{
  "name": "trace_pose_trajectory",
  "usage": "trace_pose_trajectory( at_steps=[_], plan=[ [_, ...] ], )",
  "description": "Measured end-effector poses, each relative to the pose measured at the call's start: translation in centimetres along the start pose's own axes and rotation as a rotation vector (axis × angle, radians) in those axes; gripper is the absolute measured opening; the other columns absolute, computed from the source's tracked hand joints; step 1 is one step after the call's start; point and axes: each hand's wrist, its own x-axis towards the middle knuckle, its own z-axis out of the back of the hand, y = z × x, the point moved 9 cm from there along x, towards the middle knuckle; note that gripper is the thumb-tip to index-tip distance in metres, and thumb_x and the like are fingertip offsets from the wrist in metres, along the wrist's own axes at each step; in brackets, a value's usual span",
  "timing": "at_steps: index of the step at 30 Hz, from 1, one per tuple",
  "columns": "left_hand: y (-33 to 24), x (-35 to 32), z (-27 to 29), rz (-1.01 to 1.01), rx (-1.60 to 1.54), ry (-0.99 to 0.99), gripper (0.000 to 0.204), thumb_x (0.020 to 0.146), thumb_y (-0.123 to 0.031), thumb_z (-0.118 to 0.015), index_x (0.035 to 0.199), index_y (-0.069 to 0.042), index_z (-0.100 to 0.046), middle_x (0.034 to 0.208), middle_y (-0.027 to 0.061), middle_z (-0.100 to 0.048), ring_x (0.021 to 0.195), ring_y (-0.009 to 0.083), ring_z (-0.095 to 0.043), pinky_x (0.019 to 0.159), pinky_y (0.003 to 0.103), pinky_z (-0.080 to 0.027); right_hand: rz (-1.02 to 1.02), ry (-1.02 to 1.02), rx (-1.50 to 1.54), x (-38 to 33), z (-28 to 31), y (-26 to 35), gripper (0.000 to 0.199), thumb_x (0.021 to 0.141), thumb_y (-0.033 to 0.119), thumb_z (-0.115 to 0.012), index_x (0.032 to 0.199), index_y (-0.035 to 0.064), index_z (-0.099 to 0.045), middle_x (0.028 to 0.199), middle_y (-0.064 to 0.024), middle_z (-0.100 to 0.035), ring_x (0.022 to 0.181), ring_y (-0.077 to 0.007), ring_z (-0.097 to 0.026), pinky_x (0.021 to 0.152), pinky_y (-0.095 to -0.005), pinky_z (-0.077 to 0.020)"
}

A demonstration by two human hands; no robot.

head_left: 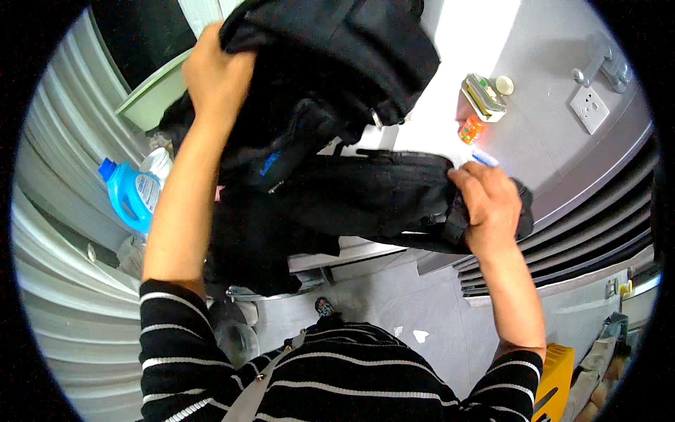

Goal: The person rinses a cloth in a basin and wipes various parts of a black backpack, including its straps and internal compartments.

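Observation:
My left hand (219, 77) is closed on the edge of a black backpack (330, 70), holding its bulky upper part raised at the top of the view. A small blue mark and metal zipper pulls show on the black fabric. Below it a long padded black section (373, 197) stretches to the right; whether it belongs to the same bag I cannot tell. My right hand (491, 204) grips the far right end of that section, thumb and fingers pressed into the fabric. More dark cloth (260, 239) hangs over the counter's front edge at the left.
A blue detergent bottle (133, 197) stands left beside a white tub (157, 163), with a pale green basin (155, 91) behind. On the white counter (446, 42) are a soap box (484, 97) and an orange can (471, 129). A wall socket (589, 109) is at right; white curtains (63, 281) hang left.

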Motion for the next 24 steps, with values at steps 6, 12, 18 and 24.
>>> trace_pose_trajectory(
  at_steps=[6,12,18,24],
  plan=[
    [-11.5,0.4,-3.5,-0.158,-0.062,0.246,0.037,0.078,-0.018,-0.064,0.113,-0.009,-0.055,0.100,0.0150,-0.065,0.085,0.0328,-0.064,0.074,0.038,-0.052,0.099,-0.049,-0.004,1.3,8.3,2.8,0.026,0.070,0.011,-0.058,0.095,0.0073,-0.064,0.094,-0.0076,-0.060,0.078,-0.0251,-0.058,0.067,-0.0347,-0.0452],
    [-23.2,-11.9,-5.4,-0.253,-0.260,0.678,0.032,0.063,-0.017,-0.070,0.093,-0.009,-0.060,0.085,0.0114,-0.063,0.082,0.0321,-0.062,0.071,0.042,-0.050,-0.086,0.048,0.048,-7.1,10.5,2.5,0.045,0.069,0.006,-0.060,0.114,0.0047,-0.062,0.103,-0.0133,-0.059,0.087,-0.0276,-0.059,0.075,-0.0344,-0.0468],
    [-24.7,-19.6,-5.6,-0.187,-0.432,0.767,0.034,0.063,-0.021,-0.072,0.090,-0.006,-0.058,0.081,0.0137,-0.061,0.078,0.0334,-0.059,0.069,0.043,-0.049,-0.069,-0.057,0.213,-11.5,11.2,3.0,0.040,0.063,0.001,-0.077,0.102,0.0068,-0.069,0.097,-0.0117,-0.057,0.080,-0.0281,-0.058,0.066,-0.0330,-0.0478],
    [-18.1,-11.6,-5.2,0.281,-0.516,0.374,0.029,0.064,-0.012,-0.069,0.090,-0.002,-0.060,0.086,0.0189,-0.061,0.084,0.0368,-0.060,0.070,0.042,-0.048,0.125,-0.161,0.284,-10.1,12.8,7.6,0.030,0.061,0.008,-0.071,0.091,0.0101,-0.072,0.089,-0.0075,-0.052,0.072,-0.0222,-0.055,0.060,-0.0301,-0.0477]
  ],
)
